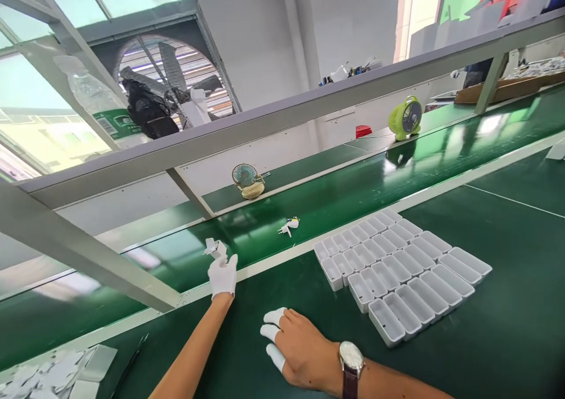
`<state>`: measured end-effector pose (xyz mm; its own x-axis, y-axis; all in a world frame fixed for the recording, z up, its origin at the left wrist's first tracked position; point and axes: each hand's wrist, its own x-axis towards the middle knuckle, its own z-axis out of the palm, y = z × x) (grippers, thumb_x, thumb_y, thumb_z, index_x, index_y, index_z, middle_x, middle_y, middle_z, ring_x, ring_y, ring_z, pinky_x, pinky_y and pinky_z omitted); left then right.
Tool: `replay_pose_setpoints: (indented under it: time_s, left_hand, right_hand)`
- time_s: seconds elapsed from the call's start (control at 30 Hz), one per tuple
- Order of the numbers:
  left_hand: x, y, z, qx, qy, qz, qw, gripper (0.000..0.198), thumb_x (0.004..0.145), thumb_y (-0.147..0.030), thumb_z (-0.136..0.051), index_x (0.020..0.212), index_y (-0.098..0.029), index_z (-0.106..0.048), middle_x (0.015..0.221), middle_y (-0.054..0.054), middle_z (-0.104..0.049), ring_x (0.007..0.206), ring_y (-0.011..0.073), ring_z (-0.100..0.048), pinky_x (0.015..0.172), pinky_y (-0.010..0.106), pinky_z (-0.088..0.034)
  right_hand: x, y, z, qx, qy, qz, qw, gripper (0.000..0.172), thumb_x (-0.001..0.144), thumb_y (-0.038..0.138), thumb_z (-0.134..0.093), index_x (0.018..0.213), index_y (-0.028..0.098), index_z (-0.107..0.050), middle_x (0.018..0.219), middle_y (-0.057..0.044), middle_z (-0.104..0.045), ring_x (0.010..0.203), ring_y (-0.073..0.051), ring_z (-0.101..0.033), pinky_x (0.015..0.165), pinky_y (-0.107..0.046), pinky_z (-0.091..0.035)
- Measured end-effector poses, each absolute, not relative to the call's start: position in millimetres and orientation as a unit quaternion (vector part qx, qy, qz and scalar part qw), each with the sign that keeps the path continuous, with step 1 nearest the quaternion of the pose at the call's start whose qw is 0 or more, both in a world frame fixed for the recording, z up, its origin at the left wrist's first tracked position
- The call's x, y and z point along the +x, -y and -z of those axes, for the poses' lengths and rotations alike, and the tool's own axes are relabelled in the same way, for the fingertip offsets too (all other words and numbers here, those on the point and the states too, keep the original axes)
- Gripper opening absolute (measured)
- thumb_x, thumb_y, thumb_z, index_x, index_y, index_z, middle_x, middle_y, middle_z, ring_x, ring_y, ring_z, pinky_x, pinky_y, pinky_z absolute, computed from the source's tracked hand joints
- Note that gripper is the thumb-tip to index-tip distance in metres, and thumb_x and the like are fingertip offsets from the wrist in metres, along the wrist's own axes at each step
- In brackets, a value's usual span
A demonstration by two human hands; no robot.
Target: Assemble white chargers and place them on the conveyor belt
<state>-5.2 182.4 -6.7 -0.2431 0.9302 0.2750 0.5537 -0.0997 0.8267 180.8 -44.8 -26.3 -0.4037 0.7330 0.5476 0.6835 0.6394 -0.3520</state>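
My left hand (pixel 223 276), in a white glove, reaches over the near edge of the green conveyor belt. Its fingers close on small white plastic pieces (pixel 216 248), whose exact kind I cannot make out. Above the dark green worktop, my right hand (pixel 296 345) has white covers on its fingertips and a watch (pixel 352 356) at the wrist. Those fingers are slightly apart with nothing in them. To its right stand rows of white open rectangular plastic cases (pixel 397 262). On the belt lies a small white plug-like part (pixel 289 226) with thin pins.
At bottom left lie a heap of white pieces (pixel 53 372) and dark tweezers (pixel 130 363). A slanted metal post (pixel 110 255) rises left of my left arm. Beyond the belt stand a small fan (pixel 248 181) and a green fan (pixel 405 119). A shelf (pixel 265 129) crosses above.
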Motion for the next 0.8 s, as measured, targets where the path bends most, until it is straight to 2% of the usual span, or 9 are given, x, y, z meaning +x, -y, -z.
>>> replay_pose_setpoints:
  time_s: [0.17,0.33,0.47,0.53,0.63,0.7,0.8]
  left_hand:
    - [62,-178,22,0.675,-0.567,-0.4,0.252,0.065,0.073,-0.042,-0.079,0.127,-0.012,-0.06,0.131,0.018,-0.062,0.107,0.0254,-0.067,0.098,0.037,-0.052]
    - [115,-201,21,0.69,-0.564,-0.371,0.262,0.085,0.064,-0.032,-0.086,0.139,-0.008,-0.052,0.145,0.024,-0.049,0.119,0.0319,-0.061,0.108,0.043,-0.044]
    - [125,-221,15,0.677,-0.576,-0.363,0.28,0.071,0.06,-0.021,-0.086,0.127,-0.012,-0.062,0.135,0.02,-0.061,0.127,0.0339,-0.055,0.113,0.045,-0.036]
    - [122,-226,10,0.664,-0.579,-0.364,0.304,0.059,0.062,-0.019,-0.084,0.118,-0.013,-0.067,0.122,0.017,-0.068,0.117,0.031,-0.062,0.107,0.043,-0.043]
    - [113,-222,-2,0.64,-0.572,-0.373,0.353,0.052,0.069,-0.025,-0.079,0.117,-0.01,-0.067,0.106,0.016,-0.073,0.088,0.0222,-0.069,0.082,0.035,-0.054]
    - [107,-209,-10,0.631,-0.557,-0.378,0.386,0.055,0.071,-0.031,-0.078,0.12,-0.009,-0.065,0.103,0.015,-0.073,0.076,0.0171,-0.067,0.069,0.029,-0.053]
    - [95,-173,-20,0.639,-0.522,-0.365,0.432,0.061,0.068,-0.041,-0.08,0.12,-0.011,-0.067,0.104,0.012,-0.073,0.074,0.0144,-0.065,0.063,0.025,-0.051]
  right_hand:
    - [181,44,29,-0.406,0.872,-0.001,0.274,0.022,0.092,0.027,-0.052,0.106,0.014,-0.063,0.112,-0.012,-0.066,0.095,-0.025,-0.058,0.09,-0.041,-0.047]
    - [180,38,37,-0.399,0.88,0.032,0.257,0.021,0.09,0.034,-0.057,0.099,0.017,-0.063,0.097,-0.008,-0.065,0.085,-0.023,-0.055,0.079,-0.038,-0.045]
    - [181,32,41,-0.389,0.882,0.052,0.262,0.023,0.09,0.037,-0.059,0.1,0.017,-0.062,0.095,-0.007,-0.064,0.083,-0.021,-0.054,0.076,-0.035,-0.044]
    - [182,33,39,-0.386,0.882,0.054,0.266,0.024,0.09,0.038,-0.06,0.1,0.017,-0.062,0.096,-0.006,-0.064,0.084,-0.021,-0.054,0.076,-0.035,-0.044]
    - [185,36,33,-0.388,0.879,0.055,0.273,0.023,0.091,0.038,-0.059,0.1,0.017,-0.062,0.097,-0.006,-0.064,0.084,-0.021,-0.055,0.076,-0.035,-0.045]
    - [187,38,28,-0.389,0.877,0.055,0.277,0.023,0.092,0.038,-0.058,0.1,0.017,-0.062,0.099,-0.006,-0.065,0.084,-0.021,-0.055,0.077,-0.036,-0.045]
    - [189,41,22,-0.389,0.876,0.054,0.279,0.022,0.091,0.036,-0.059,0.101,0.017,-0.062,0.103,-0.008,-0.066,0.086,-0.021,-0.057,0.076,-0.036,-0.046]
